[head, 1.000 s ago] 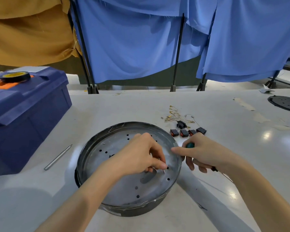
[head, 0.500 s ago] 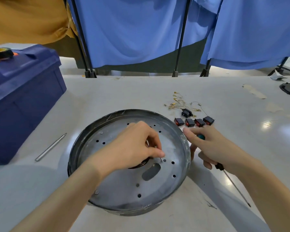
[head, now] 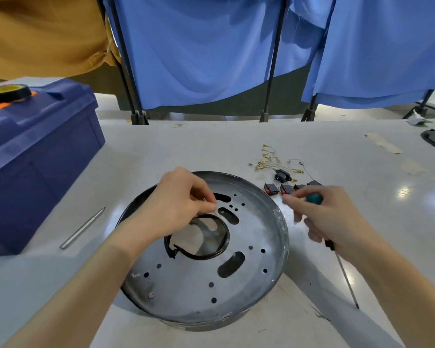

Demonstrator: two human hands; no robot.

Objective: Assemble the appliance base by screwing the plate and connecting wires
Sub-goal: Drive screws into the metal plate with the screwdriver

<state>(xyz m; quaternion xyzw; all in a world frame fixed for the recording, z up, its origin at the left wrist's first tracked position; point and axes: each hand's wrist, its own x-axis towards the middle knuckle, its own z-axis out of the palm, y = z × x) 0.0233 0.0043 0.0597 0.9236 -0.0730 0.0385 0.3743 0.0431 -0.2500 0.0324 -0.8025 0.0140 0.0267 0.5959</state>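
The round appliance base (head: pixel 274 249) lies on the table with a perforated metal plate (head: pixel 194 280) seated inside it. A black-rimmed round opening (head: pixel 199 237) sits at the plate's centre. My left hand (head: pixel 178 204) hovers over the far part of the plate, thumb and forefinger pinched on a small screw. My right hand (head: pixel 327 214) rests just right of the base, wrapped around a green-handled screwdriver (head: pixel 314 198) whose shaft points back toward me. One screw (head: pixel 150 295) sits in the plate's near left.
Red-and-black rocker switches (head: pixel 279 189) and thin wires with gold terminals (head: pixel 274 162) lie behind the base. A loose metal rod (head: pixel 83 227) rests at the left, beside a blue toolbox (head: pixel 35 156) with a tape roll (head: pixel 8 92) on top. Blue curtains hang behind.
My left hand has lifted from the plate's centre toward its far edge, uncovering the black-rimmed opening. My right hand has stayed beside the base with the screwdriver.
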